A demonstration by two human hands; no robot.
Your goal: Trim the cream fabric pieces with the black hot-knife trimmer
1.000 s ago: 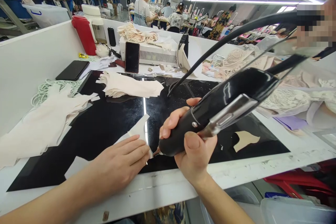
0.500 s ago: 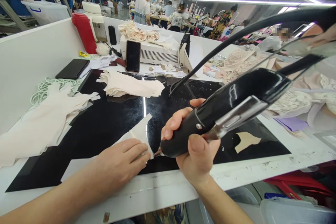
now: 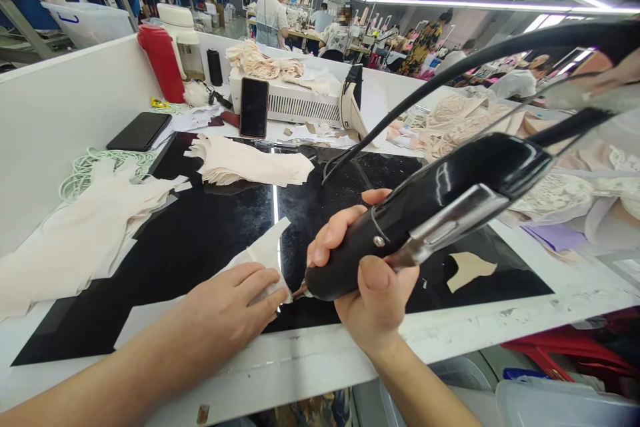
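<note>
My left hand (image 3: 235, 303) lies over a white fabric piece (image 3: 267, 250) at the front of the black board, its fingers bent together on the piece and the thumb hidden. A small pale strip (image 3: 251, 253) shows on that fabric. In my right hand (image 3: 375, 300) is a thick black corded hand tool (image 3: 425, 203) with a metal lever on its underside. The hand wraps round the tool's lower body. Its narrow copper-coloured tip (image 3: 300, 291) meets the fabric's right edge, close to my left fingertips.
On the black board (image 3: 220, 227) lie a stack of cream fabric pieces (image 3: 255, 160) and a loose beige piece (image 3: 470, 269). More fabric layers (image 3: 95, 233) are at left. A phone (image 3: 254, 107) leans on a white box. The tool's cable (image 3: 400, 107) arches across the right side.
My left fingers have shifted very slightly at the fabric's edge by the tip, and the fabric corner there with them. The tool and my right hand stay in place.
</note>
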